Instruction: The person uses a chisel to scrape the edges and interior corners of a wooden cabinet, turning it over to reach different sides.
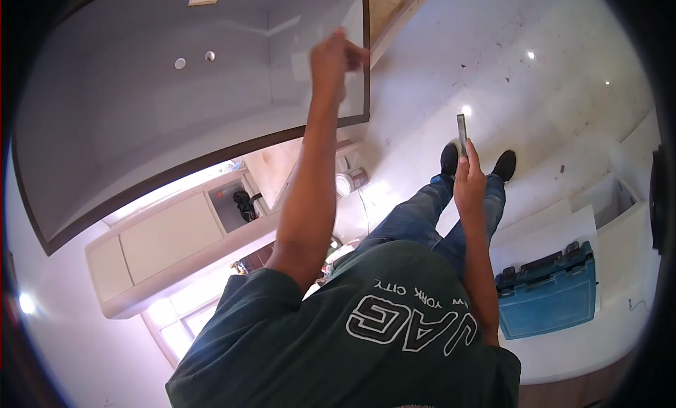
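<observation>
**Left hand at panel edge, right hand holding blade**

Large grey panel with dark brown frame (176,119) in front of me. My left hand (336,56) is at its right edge, fingers bunched; the blur hides whether they pinch it. Small metal tin (351,181) on the floor. My right hand (469,179) is closed around a narrow dark flat tool (462,132). Blue plastic tool case (548,299) far right.

The left grip (339,56), at twelve o'clock, is smeared by motion blur; whether its fingers are closed, or touch the grey panel (141,105), cannot be told. The panel is cut off by the top edge. The lower end of the narrow strip (462,130) is hidden inside the right grip (470,186), at three o'clock. The blue case (553,295), at four o'clock, is partly covered by the forearm. The dark object (244,205), at nine o'clock, is too small to be identified.
</observation>
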`<state>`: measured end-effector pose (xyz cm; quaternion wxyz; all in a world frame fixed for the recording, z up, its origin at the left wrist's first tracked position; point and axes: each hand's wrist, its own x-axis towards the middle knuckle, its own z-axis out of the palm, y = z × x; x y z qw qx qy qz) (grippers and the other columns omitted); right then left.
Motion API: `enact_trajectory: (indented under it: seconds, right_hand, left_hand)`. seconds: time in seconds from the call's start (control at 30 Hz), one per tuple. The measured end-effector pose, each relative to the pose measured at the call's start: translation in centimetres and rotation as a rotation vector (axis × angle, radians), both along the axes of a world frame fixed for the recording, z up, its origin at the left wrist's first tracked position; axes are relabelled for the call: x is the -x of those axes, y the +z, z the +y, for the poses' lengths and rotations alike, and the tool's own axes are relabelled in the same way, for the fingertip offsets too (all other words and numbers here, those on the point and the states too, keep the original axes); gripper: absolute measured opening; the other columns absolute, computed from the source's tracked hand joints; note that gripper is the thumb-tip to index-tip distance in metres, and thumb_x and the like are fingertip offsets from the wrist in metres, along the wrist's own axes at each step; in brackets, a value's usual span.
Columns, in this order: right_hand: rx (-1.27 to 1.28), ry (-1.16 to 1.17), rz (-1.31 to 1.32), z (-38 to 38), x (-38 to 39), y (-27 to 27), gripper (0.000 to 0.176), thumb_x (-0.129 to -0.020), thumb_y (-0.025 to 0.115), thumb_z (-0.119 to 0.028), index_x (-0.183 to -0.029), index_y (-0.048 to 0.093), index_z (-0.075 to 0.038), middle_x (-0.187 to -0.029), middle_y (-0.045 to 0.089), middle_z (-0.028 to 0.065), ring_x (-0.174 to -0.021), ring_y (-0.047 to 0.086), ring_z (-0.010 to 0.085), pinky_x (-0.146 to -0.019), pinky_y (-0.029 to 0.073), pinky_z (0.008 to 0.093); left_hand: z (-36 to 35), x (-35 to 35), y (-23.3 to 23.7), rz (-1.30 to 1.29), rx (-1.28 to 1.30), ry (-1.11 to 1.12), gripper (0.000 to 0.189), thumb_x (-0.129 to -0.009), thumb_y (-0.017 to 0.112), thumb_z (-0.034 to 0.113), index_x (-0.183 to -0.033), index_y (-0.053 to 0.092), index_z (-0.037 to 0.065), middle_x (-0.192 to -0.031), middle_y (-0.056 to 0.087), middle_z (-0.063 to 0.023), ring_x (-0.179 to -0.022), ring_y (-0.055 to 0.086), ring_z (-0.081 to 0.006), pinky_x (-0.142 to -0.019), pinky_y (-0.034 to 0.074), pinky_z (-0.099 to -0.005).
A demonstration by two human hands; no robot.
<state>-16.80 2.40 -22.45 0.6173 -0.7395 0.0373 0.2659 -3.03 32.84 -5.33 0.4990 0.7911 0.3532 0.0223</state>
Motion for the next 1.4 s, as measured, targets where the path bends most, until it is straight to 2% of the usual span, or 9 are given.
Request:
enact_trajectory:
  seconds: [0.17, 0.3, 0.37, 0.53, 0.63, 0.7, 0.77, 0.83, 1.4]
  right_hand:
    - [0.069, -0.021, 0.014, -1.1, -0.2, -0.3, 0.047, -0.11, 0.044, -0.022, -0.15, 0.051, 0.001, -0.136, 0.066, 0.0277, -0.119, 0.066, 0.0447, -0.1, 0.051, 0.0453]
    - [0.113, -0.043, 0.185, -1.4, 0.0, -1.5, 0.048, -0.11, 0.044, -0.024, -0.153, 0.049, -0.002, -0.14, 0.063, 0.0294, -0.122, 0.065, 0.0444, -0.102, 0.05, 0.0439]
    - [0.124, -0.093, -0.049, -1.1, 1.5, -4.6, 0.046, -0.112, 0.047, -0.026, -0.154, 0.05, -0.008, -0.074, 0.05, 0.0015, -0.064, 0.047, 0.0115, -0.06, 0.044, 0.0299]
    - [-0.066, -0.312, 0.224, 1.1, -0.3, -0.6, 0.046, -0.112, 0.047, -0.024, -0.154, 0.048, -0.006, -0.073, 0.046, -0.0013, -0.06, 0.042, 0.0075, -0.052, 0.039, 0.026]
    - [-0.179, -0.425, 0.251, 2.9, 3.3, -3.8, 0.047, -0.112, 0.047, -0.024, -0.154, 0.047, -0.005, -0.076, 0.047, -0.0013, -0.059, 0.041, 0.0063, -0.048, 0.036, 0.0245]
    - [-0.108, -0.419, 0.333, 4.8, 7.3, -6.9, 0.048, -0.111, 0.048, -0.027, -0.155, 0.047, -0.006, -0.077, 0.049, -0.001, -0.06, 0.043, 0.0058, -0.048, 0.036, 0.0241]
    - [-0.108, -0.368, 0.562, 5.8, 10.8, -8.7, 0.047, -0.109, 0.049, -0.024, -0.15, 0.05, -0.001, -0.125, 0.068, 0.0224, -0.1, 0.07, 0.0303, -0.085, 0.055, 0.0385]
    - [-0.005, -0.329, 0.169, 7.3, 17.0, -14.0, 0.05, -0.11, 0.049, -0.031, -0.153, 0.05, -0.006, -0.082, 0.058, 0.0051, -0.063, 0.05, 0.0114, -0.055, 0.044, 0.0299]
    - [-0.474, -0.427, 0.497, 7.1, 11.6, -9.5, 0.049, -0.108, 0.05, -0.012, -0.156, 0.048, -0.007, -0.089, 0.052, 0.0005, -0.067, 0.042, 0.0056, -0.058, 0.038, 0.0215]
  left_hand:
    - [-6.5, 6.7, -1.2, -0.069, -0.938, -0.44, 0.026, -0.101, 0.054, 0.015, -0.111, 0.074, 0.001, -0.108, 0.074, -0.0195, -0.099, 0.07, -0.0403, -0.089, 0.054, -0.047]
    - [-9.1, 12.4, -2.5, 0.386, -0.604, -0.721, 0.031, -0.094, 0.061, 0.006, -0.124, 0.068, 0.0, -0.108, 0.07, -0.0283, -0.104, 0.068, -0.0431, -0.09, 0.053, -0.0489]
    - [-13.8, 10.5, 1.1, 0.7, -0.264, -0.683, 0.039, -0.094, 0.058, 0.003, -0.132, 0.063, 0.001, -0.104, 0.071, -0.0296, -0.102, 0.069, -0.0429, -0.093, 0.052, -0.0493]
    - [-11.2, 12.6, -1.5, 0.354, -0.96, -0.843, 0.051, -0.094, 0.07, 0.023, -0.139, 0.061, 0.002, -0.147, 0.05, -0.0246, -0.136, 0.046, -0.0424, -0.106, 0.046, -0.0524]
    - [-9.8, 9.8, 0.8, 0.319, -1.314, -0.779, 0.054, -0.092, 0.072, 0.025, -0.132, 0.058, -0.008, -0.119, 0.06, -0.0209, -0.115, 0.057, -0.0411, -0.102, 0.044, -0.0499]
    - [-8.2, 8.9, 0.5, 0.571, -1.301, -0.807, 0.052, -0.094, 0.07, 0.024, -0.133, 0.059, -0.008, -0.117, 0.064, -0.0208, -0.112, 0.06, -0.0401, -0.098, 0.047, -0.0505]
    - [-7.3, 8.5, -0.2, 0.816, -1.294, -0.805, 0.051, -0.095, 0.069, 0.023, -0.134, 0.059, -0.009, -0.115, 0.067, -0.0206, -0.11, 0.063, -0.0392, -0.094, 0.049, -0.0511]
    - [-6.7, 9.0, -0.9, 0.817, -1.203, -0.821, 0.049, -0.097, 0.067, 0.023, -0.133, 0.06, -0.008, -0.105, 0.07, -0.0178, -0.098, 0.066, -0.0365, -0.088, 0.049, -0.052]
    - [-7.6, 14.5, 0.7, 0.608, -1.257, -0.989, 0.046, -0.094, 0.07, 0.016, -0.137, 0.062, 0.002, -0.145, 0.057, -0.0189, -0.141, 0.049, -0.0389, -0.122, 0.029, -0.058]
